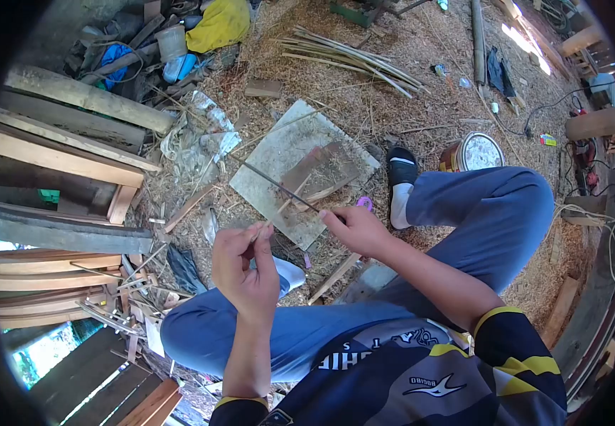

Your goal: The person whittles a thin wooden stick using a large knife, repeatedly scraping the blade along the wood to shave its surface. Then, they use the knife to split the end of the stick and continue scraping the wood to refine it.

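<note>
My left hand (247, 270) is closed in a pinch on a thin pale wooden stick (286, 201), which points up and away over the board. The fingers of my right hand (358, 228) are wrapped round the near end of a long, thin, dark tool (273, 182), perhaps a blade seen edge-on; its handle is hidden in my grip. In this view the tool crosses the stick just above my fingers. Below both lies a grey square slab (261, 165) with a brown wooden board (332, 165) on top. A purple ring (365, 204) sits beside my right hand.
Wood shavings cover the ground. A bundle of long pale strips (353, 58) lies ahead, and a round tin (481, 151) stands by my right knee. Curved wooden pieces (66, 160) are stacked along the left. Clear plastic (204, 128) lies left of the slab.
</note>
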Tool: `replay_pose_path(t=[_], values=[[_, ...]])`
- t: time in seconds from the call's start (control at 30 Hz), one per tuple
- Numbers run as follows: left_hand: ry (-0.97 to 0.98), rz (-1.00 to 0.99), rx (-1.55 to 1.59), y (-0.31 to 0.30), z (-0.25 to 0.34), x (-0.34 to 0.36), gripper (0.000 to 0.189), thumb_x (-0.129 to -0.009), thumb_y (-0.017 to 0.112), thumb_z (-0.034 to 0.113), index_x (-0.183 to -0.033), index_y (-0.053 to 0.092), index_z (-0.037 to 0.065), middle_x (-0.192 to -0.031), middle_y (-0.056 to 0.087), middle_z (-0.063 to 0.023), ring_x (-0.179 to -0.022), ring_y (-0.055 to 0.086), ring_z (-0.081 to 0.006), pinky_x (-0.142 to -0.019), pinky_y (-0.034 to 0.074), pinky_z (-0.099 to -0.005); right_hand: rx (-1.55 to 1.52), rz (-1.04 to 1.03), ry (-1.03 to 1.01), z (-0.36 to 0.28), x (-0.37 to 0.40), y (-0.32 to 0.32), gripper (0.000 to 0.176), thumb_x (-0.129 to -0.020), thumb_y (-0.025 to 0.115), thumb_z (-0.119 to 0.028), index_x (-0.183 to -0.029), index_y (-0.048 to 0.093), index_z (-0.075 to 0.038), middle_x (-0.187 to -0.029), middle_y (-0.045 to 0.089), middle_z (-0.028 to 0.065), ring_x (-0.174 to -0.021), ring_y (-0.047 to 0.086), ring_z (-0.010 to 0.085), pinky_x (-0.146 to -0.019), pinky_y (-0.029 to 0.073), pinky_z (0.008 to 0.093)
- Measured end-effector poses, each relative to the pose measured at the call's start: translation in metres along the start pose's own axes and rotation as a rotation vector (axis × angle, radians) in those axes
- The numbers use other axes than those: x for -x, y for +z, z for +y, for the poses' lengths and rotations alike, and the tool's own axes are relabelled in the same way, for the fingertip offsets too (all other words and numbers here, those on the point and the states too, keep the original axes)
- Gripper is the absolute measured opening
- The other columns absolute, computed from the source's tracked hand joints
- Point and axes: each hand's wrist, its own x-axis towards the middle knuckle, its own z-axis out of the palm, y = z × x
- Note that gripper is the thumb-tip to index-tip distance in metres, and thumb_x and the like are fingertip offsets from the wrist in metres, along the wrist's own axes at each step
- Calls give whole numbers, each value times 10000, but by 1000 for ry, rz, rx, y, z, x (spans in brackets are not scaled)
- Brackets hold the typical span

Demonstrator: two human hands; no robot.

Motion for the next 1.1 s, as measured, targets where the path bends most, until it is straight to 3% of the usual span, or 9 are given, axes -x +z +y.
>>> replay_pose_path(t=[0.1, 0.2, 0.3, 0.33, 0.43, 0.63, 0.73, 1.03, 1.1], values=[[2, -7, -5, 0, 1, -2, 192, -977, 605, -158, -1138, 575, -59, -1084, 603, -152, -960, 711, -208, -847, 667, -323, -63, 0, -259, -8, 12, 3, 505, -1056, 558, -434, -925, 714, 29, -624, 588, 121, -539, 532, 190, -554, 426, 400], [-17, 25, 29, 3, 2, -2, 179, -978, 608, -155, -1125, 575, -59, -1073, 611, -152, -960, 714, -208, -844, 666, -324, -68, -32, -257, -16, 17, 1, 537, -1054, 548, -464, -930, 722, 29, -632, 589, 120, -557, 563, 197, -573, 443, 399], [-27, 41, 9, 1, 2, -2, 163, -979, 614, -147, -1111, 572, -61, -1064, 621, -153, -943, 719, -205, -847, 664, -327, 54, -40, 54, -1, 3, 4, 594, -1038, 522, -540, -1053, 768, 0, -758, 709, 210, -731, 712, 387, -701, 535, 476], [-31, 46, -5, 1, 2, -3, 158, -979, 616, -143, -1106, 570, -62, -1062, 624, -153, -935, 720, -203, -849, 664, -329, 74, 8, 71, 12, -6, 8, 627, -1042, 511, -555, -1028, 757, 22, -778, 710, 224, -751, 718, 384, -710, 536, 472], [-55, 40, -27, -2, 3, -7, 144, -986, 624, -127, -1098, 567, -57, -1075, 629, -153, -918, 724, -202, -850, 658, -326, -78, 98, 101, 28, -14, 16, 569, -1085, 506, -481, -841, 662, 9, -653, 567, 79, -618, 550, 176, -624, 454, 386], [-102, 112, 47, -1, -5, -8, 128, -996, 634, -108, -1091, 576, -46, -1076, 626, -137, -925, 727, -196, -841, 649, -317, -176, 62, -96, 3, -1, 13, 511, -1106, 496, -424, -826, 613, -13, -670, 548, 16, -626, 485, 131, -626, 432, 348], [-77, 184, 57, 5, -3, -10, 137, -950, 723, -83, -1032, 631, -23, -988, 662, -112, -827, 663, -127, -667, 566, -233, -240, 10, -182, -19, 11, 10, 469, -1094, 530, -387, -851, 641, -2, -644, 547, 35, -601, 486, 133, -597, 423, 353], [-43, 155, -4, 8, 1, -7, 146, -938, 734, -82, -1026, 639, -15, -976, 655, -112, -813, 656, -130, -625, 547, -232, -148, -19, -282, -58, 35, 0, 395, -1070, 571, -333, -914, 682, 13, -609, 561, 129, -529, 505, 199, -545, 412, 404], [-23, 164, 16, 12, 1, -8, 145, -938, 731, -86, -1025, 638, -16, -973, 652, -113, -818, 663, -136, -628, 553, -236, -157, -11, -270, -56, 34, 0, 446, -1048, 578, -404, -876, 708, -13, -614, 599, 165, -554, 585, 321, -561, 449, 457]])
